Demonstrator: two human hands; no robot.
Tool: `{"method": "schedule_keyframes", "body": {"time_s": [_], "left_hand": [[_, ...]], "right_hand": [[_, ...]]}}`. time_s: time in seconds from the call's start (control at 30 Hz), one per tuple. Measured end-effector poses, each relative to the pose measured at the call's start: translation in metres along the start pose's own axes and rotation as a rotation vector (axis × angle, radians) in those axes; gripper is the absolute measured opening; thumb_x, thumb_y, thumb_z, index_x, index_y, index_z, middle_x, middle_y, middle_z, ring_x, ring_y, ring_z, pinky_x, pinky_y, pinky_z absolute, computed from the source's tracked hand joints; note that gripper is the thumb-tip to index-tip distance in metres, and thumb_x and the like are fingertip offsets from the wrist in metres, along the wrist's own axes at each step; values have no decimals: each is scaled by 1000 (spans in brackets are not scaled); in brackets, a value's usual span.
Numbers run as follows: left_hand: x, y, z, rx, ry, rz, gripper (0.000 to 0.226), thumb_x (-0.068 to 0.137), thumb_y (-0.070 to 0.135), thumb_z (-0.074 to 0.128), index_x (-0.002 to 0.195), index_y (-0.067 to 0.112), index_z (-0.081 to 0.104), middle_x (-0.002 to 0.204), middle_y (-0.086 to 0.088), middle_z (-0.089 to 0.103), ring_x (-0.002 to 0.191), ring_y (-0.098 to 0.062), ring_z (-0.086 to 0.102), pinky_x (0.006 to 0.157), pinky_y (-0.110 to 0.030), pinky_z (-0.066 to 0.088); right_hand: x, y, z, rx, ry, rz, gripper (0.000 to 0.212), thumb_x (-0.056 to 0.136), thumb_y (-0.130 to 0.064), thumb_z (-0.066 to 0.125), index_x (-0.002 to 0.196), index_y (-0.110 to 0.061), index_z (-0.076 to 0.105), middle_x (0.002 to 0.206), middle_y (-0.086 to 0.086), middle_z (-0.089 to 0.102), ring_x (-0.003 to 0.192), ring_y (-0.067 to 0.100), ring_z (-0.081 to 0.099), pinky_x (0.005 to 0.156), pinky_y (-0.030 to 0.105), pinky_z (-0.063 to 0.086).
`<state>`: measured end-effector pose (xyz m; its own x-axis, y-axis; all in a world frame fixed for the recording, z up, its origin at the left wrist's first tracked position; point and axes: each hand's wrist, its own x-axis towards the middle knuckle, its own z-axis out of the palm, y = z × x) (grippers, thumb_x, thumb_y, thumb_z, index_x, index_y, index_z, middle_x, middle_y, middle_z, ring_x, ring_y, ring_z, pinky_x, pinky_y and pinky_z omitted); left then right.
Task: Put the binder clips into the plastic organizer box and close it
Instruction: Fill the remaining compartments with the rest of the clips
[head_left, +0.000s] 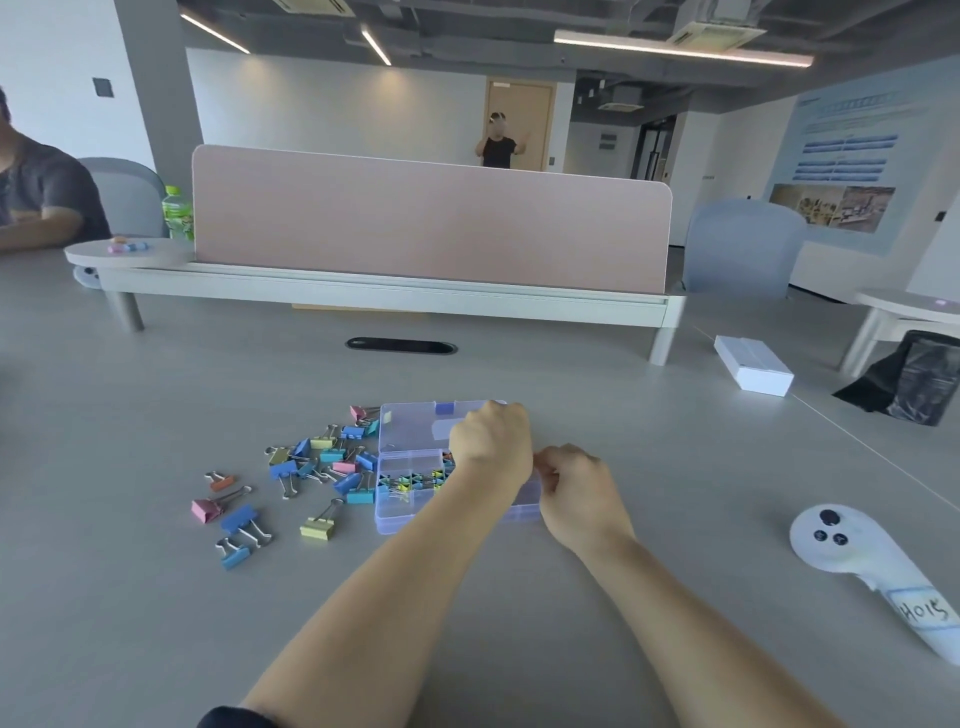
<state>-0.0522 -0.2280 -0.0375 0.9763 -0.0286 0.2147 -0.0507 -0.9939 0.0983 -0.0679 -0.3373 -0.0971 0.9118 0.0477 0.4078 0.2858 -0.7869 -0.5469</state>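
The clear plastic organizer box (395, 512) lies open on the grey table, its lid (410, 428) flat on the far side. Small binder clips (410, 480) fill one row of its compartments. Several larger coloured binder clips (311, 462) lie scattered to the box's left. My left hand (491, 441) hovers over the box's right half, knuckles up and fingers curled; whatever is inside them is hidden. My right hand (571, 483) is at the box's right edge, and its curled fingers seem to pinch that edge.
A white hand controller (852, 551) lies at the near right and a white carton (753, 366) farther back on the right. A pink divider screen (431, 218) stands across the desk behind a cable slot (401, 345). A person sits at far left.
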Motion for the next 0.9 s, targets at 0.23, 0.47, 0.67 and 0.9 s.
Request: {"method": "schedule_keyframes", "body": {"time_s": [0.23,0.47,0.67,0.9], "left_hand": [[-8,-2,5,5,39,55,19,84,5,59,102,12,58,77,-4,45,90,-26,62,48,-26,29],[-17,1,3,-19,62,102,11,85,6,58,86,14,51,68,-4,37,85,-28,60,57,-28,36],[-20,0,4,-32,70,81,16,88,0,53,101,7,60,103,-11,60,96,-29,62,61,-31,40],[-19,0,4,-32,51,81,16,89,-1,52,102,5,59,105,-12,60,98,-31,62,62,-31,43]], "right_hand": [[-4,-3,-2,-54,5,-10,37,79,5,39,72,-18,67,71,-2,48,65,24,50,50,30,36],[-4,0,1,-16,-4,-11,33,67,-9,31,72,-20,61,78,-3,66,75,21,62,63,38,53],[-4,-2,0,-13,17,-14,39,69,-13,27,78,-20,65,83,4,66,76,27,60,63,39,52],[-4,-1,-1,-13,9,-23,34,77,3,38,81,-15,66,85,5,64,76,28,58,64,37,50]]}}
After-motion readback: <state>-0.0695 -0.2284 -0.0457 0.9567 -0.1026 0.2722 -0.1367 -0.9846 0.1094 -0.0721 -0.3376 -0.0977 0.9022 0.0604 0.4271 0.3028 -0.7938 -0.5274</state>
